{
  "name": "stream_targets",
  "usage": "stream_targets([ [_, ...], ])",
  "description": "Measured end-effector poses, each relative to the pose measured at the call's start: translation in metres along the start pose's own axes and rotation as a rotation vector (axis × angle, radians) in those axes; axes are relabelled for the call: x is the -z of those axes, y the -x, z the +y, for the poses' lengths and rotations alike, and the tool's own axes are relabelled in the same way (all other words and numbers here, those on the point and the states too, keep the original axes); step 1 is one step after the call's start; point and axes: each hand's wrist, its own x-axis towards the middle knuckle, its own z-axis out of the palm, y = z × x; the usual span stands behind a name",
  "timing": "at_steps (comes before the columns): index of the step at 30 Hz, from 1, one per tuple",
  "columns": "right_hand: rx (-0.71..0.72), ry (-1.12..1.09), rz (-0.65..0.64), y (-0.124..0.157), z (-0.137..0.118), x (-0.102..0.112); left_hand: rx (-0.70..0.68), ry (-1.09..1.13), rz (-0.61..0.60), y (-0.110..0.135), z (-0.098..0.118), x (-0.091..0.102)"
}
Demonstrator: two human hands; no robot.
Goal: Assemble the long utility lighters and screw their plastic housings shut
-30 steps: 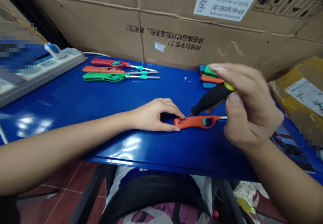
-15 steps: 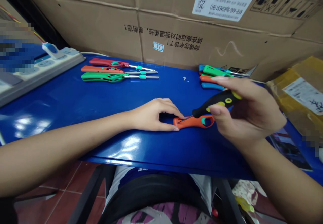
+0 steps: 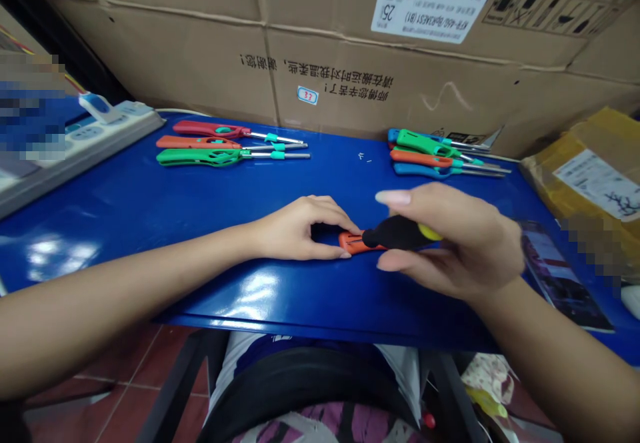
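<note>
An orange long-nosed lighter [image 3: 351,241] lies on the blue table [image 3: 150,203] near its front edge. My left hand [image 3: 300,228] pinches the lighter's handle end between thumb and fingers. My right hand [image 3: 450,243] is closed on a screwdriver [image 3: 400,233] with a black and yellow handle, held nearly flat over the lighter and hiding most of it. The screwdriver's tip points at the lighter's handle, close to my left fingertips.
Three lighters, red, orange and green [image 3: 210,143], lie at the back left. Several more [image 3: 430,153] lie at the back right. A white power strip [image 3: 100,126] sits far left, cardboard boxes [image 3: 350,50] stand behind, and a yellow parcel [image 3: 590,183] is at right.
My right hand has lowered and tilted the screwdriver from steeply raised to nearly flat over the orange lighter. My left hand has stayed on the lighter's handle.
</note>
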Motion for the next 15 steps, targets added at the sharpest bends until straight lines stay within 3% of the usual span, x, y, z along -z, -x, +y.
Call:
stream_targets([
  [2,-0.041,-0.115,0.064,0.006,0.005,-0.004,0.001,-0.013,0.001,0.0,0.0,0.0],
  [5,-0.254,-0.236,0.129,0.014,0.012,-0.011,0.007,-0.042,0.008,0.0,-0.001,0.0],
  [9,-0.219,-0.036,0.269,0.018,0.018,-0.015,0.004,-0.057,0.002,0.0,-0.001,0.0],
  [15,-0.278,-0.145,0.086,0.014,0.015,-0.011,0.001,-0.053,0.002,0.0,-0.001,-0.001],
])
